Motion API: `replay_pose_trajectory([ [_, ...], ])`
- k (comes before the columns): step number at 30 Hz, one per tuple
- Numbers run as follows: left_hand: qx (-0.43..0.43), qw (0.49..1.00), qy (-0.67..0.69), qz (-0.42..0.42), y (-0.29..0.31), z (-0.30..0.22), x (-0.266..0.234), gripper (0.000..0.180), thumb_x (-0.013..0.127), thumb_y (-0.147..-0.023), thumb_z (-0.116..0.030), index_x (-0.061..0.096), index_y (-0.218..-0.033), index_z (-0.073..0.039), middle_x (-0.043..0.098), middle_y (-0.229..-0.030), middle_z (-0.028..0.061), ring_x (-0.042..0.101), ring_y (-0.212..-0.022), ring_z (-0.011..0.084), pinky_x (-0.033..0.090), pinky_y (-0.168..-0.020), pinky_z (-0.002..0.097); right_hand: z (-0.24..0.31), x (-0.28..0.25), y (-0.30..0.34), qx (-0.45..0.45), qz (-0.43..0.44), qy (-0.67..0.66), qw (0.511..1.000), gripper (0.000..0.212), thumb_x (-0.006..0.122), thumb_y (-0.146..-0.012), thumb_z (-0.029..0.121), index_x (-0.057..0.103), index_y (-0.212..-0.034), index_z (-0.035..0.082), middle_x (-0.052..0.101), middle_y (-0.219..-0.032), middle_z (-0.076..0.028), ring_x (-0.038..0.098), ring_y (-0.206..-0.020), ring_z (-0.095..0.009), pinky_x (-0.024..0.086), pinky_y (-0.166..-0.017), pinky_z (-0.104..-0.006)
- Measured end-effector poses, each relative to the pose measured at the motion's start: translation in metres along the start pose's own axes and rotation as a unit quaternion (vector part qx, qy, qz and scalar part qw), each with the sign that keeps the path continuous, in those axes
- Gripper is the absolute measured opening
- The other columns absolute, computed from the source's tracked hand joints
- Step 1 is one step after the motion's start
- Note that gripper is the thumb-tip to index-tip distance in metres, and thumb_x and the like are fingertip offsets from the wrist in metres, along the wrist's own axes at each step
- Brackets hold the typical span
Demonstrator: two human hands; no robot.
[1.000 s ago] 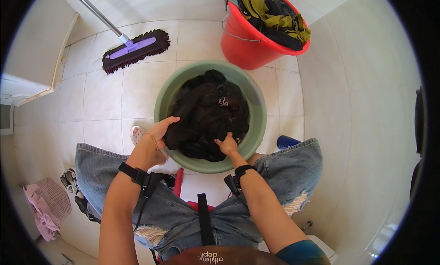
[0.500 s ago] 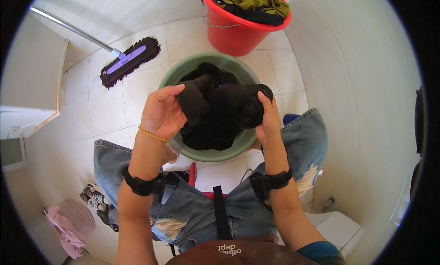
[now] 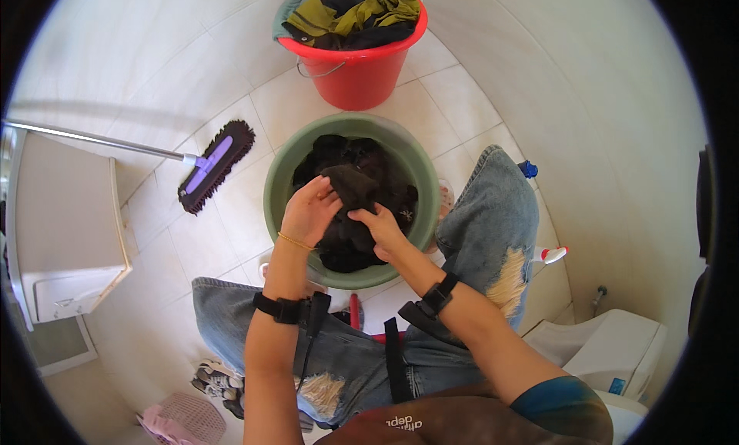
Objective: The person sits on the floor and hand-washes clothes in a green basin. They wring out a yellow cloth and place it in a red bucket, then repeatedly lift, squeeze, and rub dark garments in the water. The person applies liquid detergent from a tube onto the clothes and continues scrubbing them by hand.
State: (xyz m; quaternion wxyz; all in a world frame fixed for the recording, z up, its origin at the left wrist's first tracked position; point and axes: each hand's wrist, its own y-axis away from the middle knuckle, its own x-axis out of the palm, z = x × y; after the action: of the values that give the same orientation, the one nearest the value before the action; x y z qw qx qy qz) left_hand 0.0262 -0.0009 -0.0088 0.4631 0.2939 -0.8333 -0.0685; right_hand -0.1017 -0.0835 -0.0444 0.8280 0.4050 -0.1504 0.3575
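Note:
A round green basin (image 3: 423,185) stands on the floor between my knees with a pile of wet-looking black clothes (image 3: 350,249) in it. Over the pile, a dark brown-black piece of clothing (image 3: 351,186) is bunched up; its exact kind I cannot make out. My left hand (image 3: 309,212) grips it at the left edge, fingers closed on the fabric. From the right, my right hand (image 3: 381,228) pinches its lower edge between thumb and fingers. The cloth hides some of the fingertips.
Beyond the basin stands a red bucket (image 3: 354,83) heaped with olive and dark clothes. A mop with a purple head (image 3: 209,165) leans at the left beside a white cabinet (image 3: 69,214). Shoes (image 3: 218,379) and a pink basket (image 3: 196,418) lie lower left; a white toilet (image 3: 616,352) is lower right.
My hands have come closer together, the right one moving left and down. The cloth, stretched between them before, is now bunched up. The whole view has shifted.

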Motion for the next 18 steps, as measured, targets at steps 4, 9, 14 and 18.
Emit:
replay_pose_trajectory([
  [4,-0.131,0.943,-0.262,-0.159,0.009,0.017,-0.048,0.052,0.045,-0.084,-0.049,0.055,-0.115,-0.009,0.053,-0.121,0.0088,0.047,-0.11,0.0257,0.027,-0.1,0.0486,0.025,0.01,0.01,0.087,0.05,-0.203,0.974,0.021,0.061,-0.077,0.008,0.058,-0.096,0.0,0.061,-0.091,-0.008,0.06,-0.081,-0.021,0.05,-0.078,-0.0324],
  [9,-0.235,0.963,-0.081,-0.101,0.023,0.055,-0.049,0.076,0.043,-0.077,-0.068,0.044,-0.128,-0.012,0.045,-0.13,0.0086,0.042,-0.119,0.0276,0.026,-0.098,0.0582,0.042,0.028,0.022,0.132,0.058,-0.353,0.924,0.018,0.057,-0.08,0.008,0.056,-0.095,-0.001,0.06,-0.095,-0.012,0.059,-0.085,-0.024,0.051,-0.078,-0.0349],
  [14,-0.164,0.983,0.074,0.021,0.027,0.053,-0.031,0.064,0.042,-0.084,-0.056,0.041,-0.131,-0.013,0.038,-0.135,0.0102,0.036,-0.124,0.033,0.03,-0.095,0.0612,0.044,0.017,0.01,0.09,0.114,-0.413,0.899,0.019,0.051,-0.084,0.009,0.054,-0.099,-0.003,0.059,-0.097,-0.014,0.056,-0.091,-0.028,0.046,-0.086,-0.0393],
  [18,-0.172,0.98,-0.041,-0.086,0.026,0.05,-0.044,0.044,0.048,-0.086,-0.035,0.049,-0.121,-0.008,0.054,-0.12,0.0089,0.053,-0.107,0.025,0.043,-0.091,0.0438,0.043,-0.011,-0.022,0.044,0.047,-0.416,0.907,0.027,0.044,-0.086,0.009,0.049,-0.107,-0.007,0.055,-0.107,-0.017,0.051,-0.102,-0.029,0.039,-0.094,-0.0395],
])
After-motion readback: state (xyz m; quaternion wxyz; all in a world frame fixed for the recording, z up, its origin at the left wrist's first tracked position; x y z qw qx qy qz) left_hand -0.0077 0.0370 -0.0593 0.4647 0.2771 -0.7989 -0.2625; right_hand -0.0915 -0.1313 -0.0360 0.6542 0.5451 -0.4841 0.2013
